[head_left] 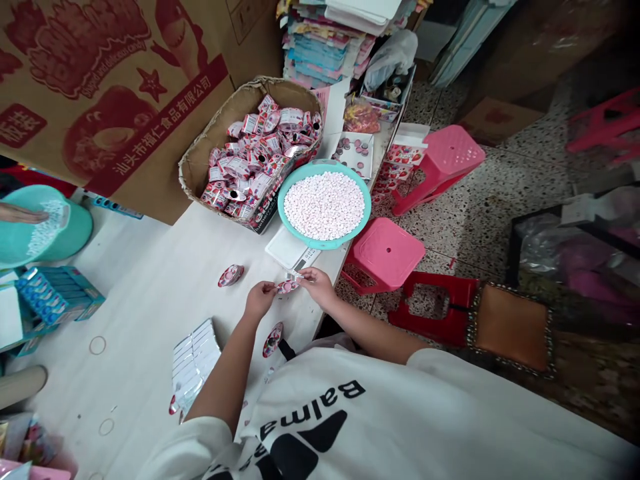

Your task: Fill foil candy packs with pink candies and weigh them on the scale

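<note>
- The packet (287,287), small and printed pink and red, is up between the two hands, just in front of the white scale (281,249) and over the near edge of the pale table (150,267).
- Left hand (260,301) has its fingertips pinched on the packet's left end, rest of the fingers curled in.
- Right hand (317,287) is pinching the opposite end. There's a small silvery bit by those fingertips too, but I can't tell if it's part of the packet or separate.
- Weight: I'd call it very light, a fingertip thing, no palm needed.
- Stiffness: looks like thin card or film with some spring to it, so my guess is it dents or creases if you squeeze the middle. The ends seem the safest hold.
- Slip: the printed skin looks a bit glossy, so dry fingers and a flat pinch probably beat a hard one.
- Two similar ones, a loose packet (231,275) and a nearer packet (273,340), sit on the table. I'd lift those by the outer edges.
- The teal bowl (320,244) of white tablets (325,203) is right past the hands. Those look hard, small and rolly, and the full bowl is likely the heavy item, so mind your knuckles on its rim.
</note>
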Motion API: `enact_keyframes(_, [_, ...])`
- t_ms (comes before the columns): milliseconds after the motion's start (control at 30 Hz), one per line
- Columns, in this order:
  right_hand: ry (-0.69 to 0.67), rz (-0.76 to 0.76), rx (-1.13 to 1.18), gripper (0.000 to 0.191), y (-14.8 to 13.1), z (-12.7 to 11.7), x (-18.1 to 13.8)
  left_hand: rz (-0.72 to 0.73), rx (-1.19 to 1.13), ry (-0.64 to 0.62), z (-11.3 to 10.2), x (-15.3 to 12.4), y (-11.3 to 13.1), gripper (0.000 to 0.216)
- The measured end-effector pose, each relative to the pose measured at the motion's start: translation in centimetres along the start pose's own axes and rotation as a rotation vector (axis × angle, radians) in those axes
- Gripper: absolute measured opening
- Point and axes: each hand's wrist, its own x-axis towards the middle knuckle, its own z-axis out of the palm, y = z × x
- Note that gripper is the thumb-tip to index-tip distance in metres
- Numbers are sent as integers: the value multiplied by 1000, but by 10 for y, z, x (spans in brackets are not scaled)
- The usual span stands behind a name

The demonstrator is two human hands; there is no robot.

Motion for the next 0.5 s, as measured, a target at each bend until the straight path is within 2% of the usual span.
enact_keyframes(167, [-243, -17, -63, 27, -28, -44, -5, 10, -176, 83, 14, -39, 14, 32])
enact_keyframes(233, [-330, -29, -101, 25, -40, -52, -7, 23, -288, 31, 17, -53, 25, 43])
enact_keyframes(367, [-446, -60, -144, 22, -55, -53, -10, -6, -485, -191, 24, -71, 43, 51])
enact_keyframes(433, [-482, -67, -149, 21, -56, -49, -11, -32, -551, -234, 25, -74, 46, 47])
enact_keyframes(500, [-493, -69, -145, 22, -55, -45, -10, -52, -596, -226, 25, -75, 46, 46])
